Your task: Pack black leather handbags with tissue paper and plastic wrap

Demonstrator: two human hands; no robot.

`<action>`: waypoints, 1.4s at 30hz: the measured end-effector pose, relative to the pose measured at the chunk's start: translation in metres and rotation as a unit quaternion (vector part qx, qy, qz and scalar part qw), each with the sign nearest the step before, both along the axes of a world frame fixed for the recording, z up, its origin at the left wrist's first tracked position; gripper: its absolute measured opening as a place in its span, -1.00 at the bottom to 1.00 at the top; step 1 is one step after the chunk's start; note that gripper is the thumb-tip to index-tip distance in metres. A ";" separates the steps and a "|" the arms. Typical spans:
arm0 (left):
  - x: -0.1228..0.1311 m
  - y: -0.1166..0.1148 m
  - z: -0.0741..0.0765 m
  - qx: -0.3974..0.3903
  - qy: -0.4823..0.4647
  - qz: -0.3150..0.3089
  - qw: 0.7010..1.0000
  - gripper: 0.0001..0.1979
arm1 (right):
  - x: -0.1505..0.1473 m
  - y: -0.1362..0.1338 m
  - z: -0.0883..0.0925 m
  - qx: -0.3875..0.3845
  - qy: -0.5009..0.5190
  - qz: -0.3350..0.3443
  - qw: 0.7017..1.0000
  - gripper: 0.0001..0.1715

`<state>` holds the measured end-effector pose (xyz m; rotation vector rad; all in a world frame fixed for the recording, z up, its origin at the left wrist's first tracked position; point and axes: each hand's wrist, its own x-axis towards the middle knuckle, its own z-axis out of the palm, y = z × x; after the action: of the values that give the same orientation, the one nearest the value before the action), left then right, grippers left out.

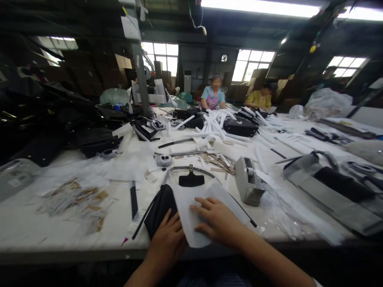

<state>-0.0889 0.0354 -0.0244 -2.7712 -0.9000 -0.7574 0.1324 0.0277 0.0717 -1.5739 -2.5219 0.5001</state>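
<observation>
A black bag (161, 207) lies at the table's front edge, partly under a white sheet (191, 235). My right hand (214, 219) rests on the sheet with its fingers spread. Against the bag's lower side and the sheet's left edge lies my left hand (169, 235), fingers stretched out; its fingertips touch the black material. Beyond the sheet a black flap (191, 180) with a small metal clasp sticks out. A grey strap (176, 169) arches behind it, and dark strap ends come out on both sides. What lies under the sheet is hidden.
Right of the bag stands a grey tape dispenser (249, 181). Paper scraps (80, 195) in clear plastic lie to the left. White tubes (220, 121) and black bags (241, 126) are piled farther back. A grey bag (332, 187) lies at right. Two people sit across the table.
</observation>
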 end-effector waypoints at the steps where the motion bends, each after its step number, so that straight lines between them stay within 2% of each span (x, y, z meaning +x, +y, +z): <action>1: -0.001 0.000 0.004 -0.014 0.017 -0.006 1.000 -0.60 | 0.000 0.001 -0.006 0.012 -0.011 0.007 1.000 -0.32; 4: -0.004 0.001 0.012 -0.054 0.083 -0.012 0.995 -0.49 | -0.004 0.003 -0.018 0.026 -0.025 0.030 0.999 -0.32; 6: -0.004 0.001 0.013 -0.066 0.095 -0.014 0.993 -0.46 | -0.010 0.004 -0.024 0.027 -0.035 0.028 0.999 -0.33; 11: -0.003 -0.001 0.010 -0.082 0.028 -0.018 0.996 -0.56 | -0.029 0.006 -0.034 0.044 -0.054 -0.084 0.994 -0.36; 17: -0.012 -0.008 0.013 -0.093 -0.073 -0.029 0.993 -0.68 | -0.029 0.004 -0.041 0.055 -0.028 -0.095 0.994 -0.31; 20: -0.015 -0.023 0.029 -0.083 -0.118 -0.032 0.989 -0.78 | -0.028 0.002 -0.046 0.067 -0.017 -0.098 0.993 -0.28; 23: -0.006 -0.039 0.058 -0.004 -0.168 -0.069 0.983 -0.84 | -0.027 0.002 -0.049 0.073 -0.009 -0.098 0.993 -0.28; 25: 0.006 -0.040 0.080 0.051 -0.183 -0.100 0.977 -0.87 | -0.027 0.002 -0.051 0.072 -0.009 -0.098 0.992 -0.28; 26: 0.011 -0.037 0.090 0.039 -0.133 -0.107 0.985 -0.88 | -0.027 0.002 -0.051 0.070 -0.011 -0.097 0.993 -0.29; 28: 0.019 -0.020 0.099 -0.029 -0.050 -0.056 0.997 -0.80 | -0.027 0.001 -0.052 0.068 -0.012 -0.094 0.993 -0.30; 30: 0.019 0.004 0.092 -0.058 0.035 -0.032 0.997 -0.65 | -0.027 0.001 -0.053 0.068 -0.003 -0.095 0.993 -0.32; 32: 0.012 0.025 0.076 -0.127 0.108 -0.024 0.986 -0.56 | -0.025 0.001 -0.054 0.064 0.017 -0.105 0.992 -0.32; 34: 0.001 0.037 0.060 -0.152 0.127 -0.032 0.980 -0.54 | -0.021 0.003 -0.053 0.044 0.042 -0.110 0.992 -0.30; 36: -0.009 0.040 0.050 -0.164 0.128 -0.031 0.978 -0.55 | -0.013 0.006 -0.050 0.011 0.074 -0.097 0.992 -0.31; 38: -0.013 0.038 0.048 -0.175 0.126 -0.022 0.976 -0.56 | -0.003 0.010 -0.043 -0.026 0.109 -0.062 0.992 -0.33; 42: -0.010 0.037 0.054 -0.197 0.123 -0.006 0.973 -0.57 | 0.014 0.020 -0.027 -0.066 0.141 0.021 0.988 -0.30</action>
<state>-0.0989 0.0727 0.0294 -3.1141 -1.0806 -0.2422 0.1469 0.0476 0.0446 -1.3783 -2.3533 0.8468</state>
